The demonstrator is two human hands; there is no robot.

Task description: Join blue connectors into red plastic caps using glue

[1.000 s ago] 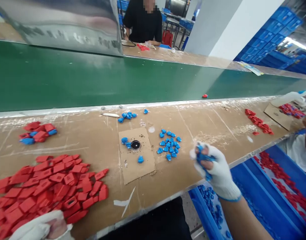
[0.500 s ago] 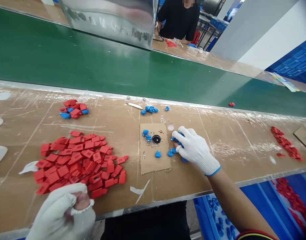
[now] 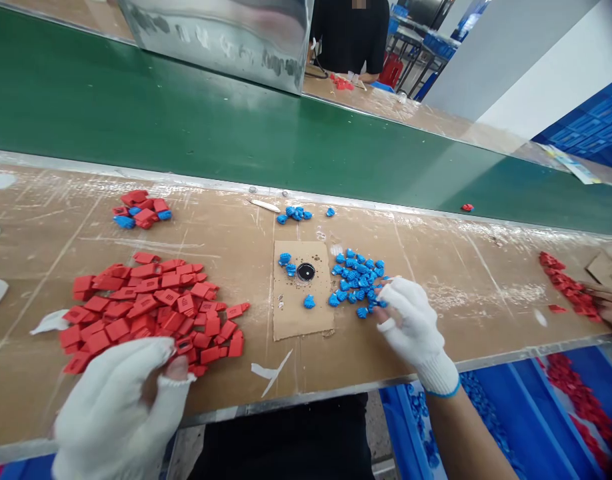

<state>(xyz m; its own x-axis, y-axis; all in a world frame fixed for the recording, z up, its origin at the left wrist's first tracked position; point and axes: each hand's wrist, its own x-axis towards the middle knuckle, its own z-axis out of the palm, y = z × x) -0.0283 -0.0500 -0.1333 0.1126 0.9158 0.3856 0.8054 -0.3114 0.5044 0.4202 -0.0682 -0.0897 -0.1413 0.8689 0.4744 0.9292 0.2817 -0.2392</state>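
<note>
My left hand (image 3: pixel 123 407), in a white glove with bare fingertips, is at the near edge of a pile of red plastic pieces (image 3: pixel 151 300). Its thumb and forefinger come together in a pinch; what lies between them is unclear against the red. On the other side, my gloved right hand (image 3: pixel 411 327) is at the right edge of a heap of small blue pieces (image 3: pixel 356 277), its thumb and fingers apart. Between the two piles lies a cardboard sheet (image 3: pixel 296 320) bearing a round black dish (image 3: pixel 306 271) and a few blue pieces (image 3: pixel 309 302).
A white-handled pointed tool (image 3: pixel 265 205) and small blue clusters (image 3: pixel 297 213) lie behind the cardboard. Beyond runs a green belt (image 3: pixel 226 140). Blue bins (image 3: pixel 516 400) stand below the table's right edge. Another person's hand (image 3: pixel 611 307) is by red pieces (image 3: pixel 569 287) at far right.
My right hand has drawn back right and down from over the blue heap, uncovering it. My left hand has moved up to the red pile. Another person's hand has appeared at far right.
</note>
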